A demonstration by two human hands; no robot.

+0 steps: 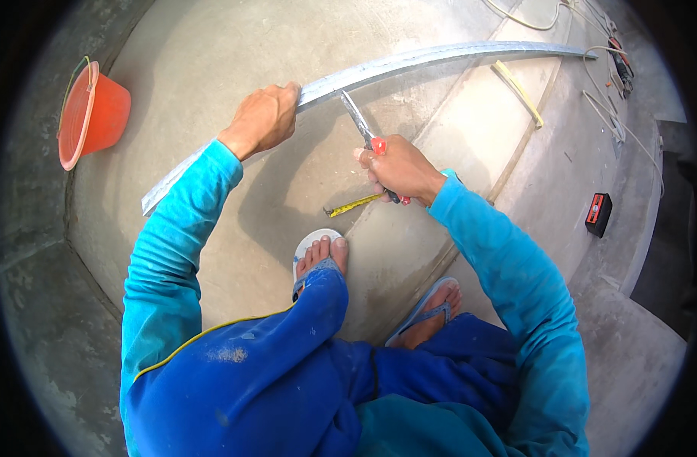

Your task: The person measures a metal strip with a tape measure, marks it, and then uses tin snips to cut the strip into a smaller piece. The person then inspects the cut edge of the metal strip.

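A long galvanized metal channel (425,59) runs across the far part of the floor, bowed by the lens. My left hand (263,116) is closed around it, left of its middle. In my right hand (406,167) is a pair of tin snips (356,114) with red on the handles. Their blade tip meets the channel's near edge, just right of my left hand. A yellow tape measure blade (354,205) sticks out below my right hand; its case is hidden, and I cannot tell whether that hand also holds it.
An orange bucket (112,114) stands tipped at the far left by the wall. A pale yellow strip (518,94) lies right of the channel. Farther right are a power tool (621,67) with loose cables (609,118) and a small black-and-red box (598,215). My sandalled feet (318,255) are close by.
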